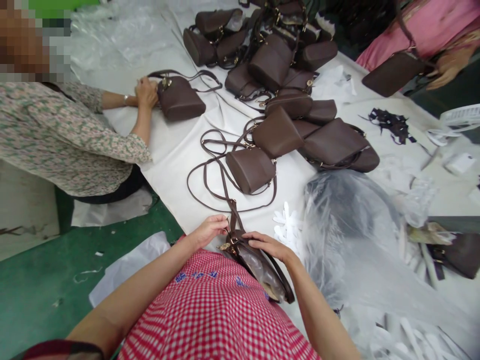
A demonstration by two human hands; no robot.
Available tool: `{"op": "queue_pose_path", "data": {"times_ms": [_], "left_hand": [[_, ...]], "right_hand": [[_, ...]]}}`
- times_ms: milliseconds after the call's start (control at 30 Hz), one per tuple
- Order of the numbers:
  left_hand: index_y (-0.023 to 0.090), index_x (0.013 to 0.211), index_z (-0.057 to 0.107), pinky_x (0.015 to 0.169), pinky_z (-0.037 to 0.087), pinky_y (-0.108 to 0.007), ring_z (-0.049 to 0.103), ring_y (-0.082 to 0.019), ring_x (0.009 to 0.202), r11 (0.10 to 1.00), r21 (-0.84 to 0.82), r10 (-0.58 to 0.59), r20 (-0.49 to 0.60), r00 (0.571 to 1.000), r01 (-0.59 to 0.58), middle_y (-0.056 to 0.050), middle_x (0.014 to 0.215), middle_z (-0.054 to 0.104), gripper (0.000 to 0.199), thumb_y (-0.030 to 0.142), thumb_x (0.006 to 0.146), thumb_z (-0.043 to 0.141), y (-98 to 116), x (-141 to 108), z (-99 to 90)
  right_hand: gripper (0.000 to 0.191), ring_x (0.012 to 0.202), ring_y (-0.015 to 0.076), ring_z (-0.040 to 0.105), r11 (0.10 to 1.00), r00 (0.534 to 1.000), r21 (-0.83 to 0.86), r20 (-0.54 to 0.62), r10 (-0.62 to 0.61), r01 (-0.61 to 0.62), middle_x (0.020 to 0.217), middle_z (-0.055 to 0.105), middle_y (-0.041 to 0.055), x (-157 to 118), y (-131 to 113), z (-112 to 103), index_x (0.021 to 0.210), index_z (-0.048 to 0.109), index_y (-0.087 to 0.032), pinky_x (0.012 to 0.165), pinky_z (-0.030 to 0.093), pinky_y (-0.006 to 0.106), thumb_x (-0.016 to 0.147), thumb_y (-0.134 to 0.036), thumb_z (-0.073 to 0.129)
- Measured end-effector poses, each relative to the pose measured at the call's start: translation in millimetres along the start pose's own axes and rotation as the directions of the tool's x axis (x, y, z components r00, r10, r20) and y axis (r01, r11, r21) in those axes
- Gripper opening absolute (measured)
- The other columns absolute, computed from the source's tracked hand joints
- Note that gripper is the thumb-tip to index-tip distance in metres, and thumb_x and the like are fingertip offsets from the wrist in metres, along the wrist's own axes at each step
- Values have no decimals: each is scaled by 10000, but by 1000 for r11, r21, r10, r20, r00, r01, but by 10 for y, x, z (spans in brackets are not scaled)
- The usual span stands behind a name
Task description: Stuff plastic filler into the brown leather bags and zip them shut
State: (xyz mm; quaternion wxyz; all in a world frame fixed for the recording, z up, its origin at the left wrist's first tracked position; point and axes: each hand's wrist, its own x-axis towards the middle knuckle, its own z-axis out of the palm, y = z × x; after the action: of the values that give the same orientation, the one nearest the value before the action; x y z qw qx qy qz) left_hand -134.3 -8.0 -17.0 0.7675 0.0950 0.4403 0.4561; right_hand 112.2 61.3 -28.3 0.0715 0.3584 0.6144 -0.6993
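A dark brown handbag (258, 265) lies tilted against my checked apron at the table edge, its top open and clear plastic showing inside. My left hand (210, 231) is closed in a pinch on a thin dark cord (227, 226) beside the bag's strap fitting. A gold-coloured charm (224, 247) hangs just below those fingers. Across the bag's upper end, my right hand (272, 245) lies with fingers stretched out, touching it near the strap; its thumb is hidden. From the fitting, a long brown strap (234, 212) runs up the table.
Several brown bags (270, 60) are heaped farther back on the white-covered table (176, 165). At left, a co-worker's hands touch another bag (182, 97); a person in pink holds one (393, 72) at right. A plastic bag (348, 225) and white strips (287, 225) lie beside my right arm.
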Motion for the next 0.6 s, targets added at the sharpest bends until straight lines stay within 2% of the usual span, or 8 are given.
{"op": "queue_pose_path", "data": {"times_ms": [100, 233, 367, 433, 500, 567, 600], "left_hand": [[128, 641, 571, 651, 459, -271, 576, -131, 605, 996, -82, 23, 9, 1000, -22, -20, 651, 615, 248, 270, 654, 773, 36, -11, -27], [133, 637, 583, 638, 456, -270, 584, -139, 594, 981, -189, -28, 67, 997, 40, -20, 629, 624, 203, 244, 674, 749, 58, -30, -56], [117, 654, 616, 623, 432, -249, 546, -99, 580, 983, -167, -53, 104, 993, 70, -126, 920, 716, 145, 206, 731, 699, 45, -39, -67], [108, 670, 639, 643, 440, -258, 546, -96, 599, 985, -155, -58, 119, 991, 77, -156, 1058, 698, 121, 197, 743, 679, 39, -45, -67], [98, 724, 680, 629, 440, -254, 535, -84, 589, 986, -136, -76, 128, 989, 94, -167, 1151, 667, 85, 182, 715, 692, 31, -55, -56], [88, 792, 717, 589, 426, -231, 505, -59, 566, 991, -94, -88, 123, 989, 100, -171, 1229, 627, 138, 163, 677, 723, 14, -66, -34], [86, 829, 730, 570, 416, -220, 490, -48, 558, 993, -66, -92, 115, 989, 100, -168, 1248, 615, 182, 159, 662, 743, 3, -68, -19]], "right_hand": [[420, 1138, 264, 556, 998, 999, -50, 14, 44, -44, 1207, 639, 78, -97, 56, -70, 1178, 650, -205, 1005, 410, 418, 793, -358, 579], [473, 1065, 248, 573, 991, 999, -130, 54, 4, 3, 1154, 635, 79, -240, 43, -74, 1173, 642, -193, 879, 485, 368, 715, -211, 526], [493, 953, 211, 598, 955, 997, -286, 17, -81, 82, 1095, 636, 80, -395, -39, 29, 1178, 623, -183, 851, 487, 338, 712, -138, 466], [392, 915, 209, 603, 911, 992, -404, -59, -113, 80, 1017, 645, 83, -454, -68, 77, 1115, 641, -177, 855, 474, 345, 788, -151, 428], [285, 859, 209, 602, 870, 974, -491, -182, -138, 32, 897, 643, 69, -495, -85, 90, 976, 661, -186, 825, 468, 348, 873, -211, 396], [248, 765, 198, 590, 881, 923, -472, -339, -180, -1, 778, 620, 42, -512, -111, 64, 825, 638, -199, 756, 470, 330, 908, -316, 435], [246, 738, 193, 584, 909, 883, -417, -420, -208, 16, 747, 611, 32, -506, -137, 46, 771, 615, -204, 733, 471, 320, 898, -370, 484]]}}
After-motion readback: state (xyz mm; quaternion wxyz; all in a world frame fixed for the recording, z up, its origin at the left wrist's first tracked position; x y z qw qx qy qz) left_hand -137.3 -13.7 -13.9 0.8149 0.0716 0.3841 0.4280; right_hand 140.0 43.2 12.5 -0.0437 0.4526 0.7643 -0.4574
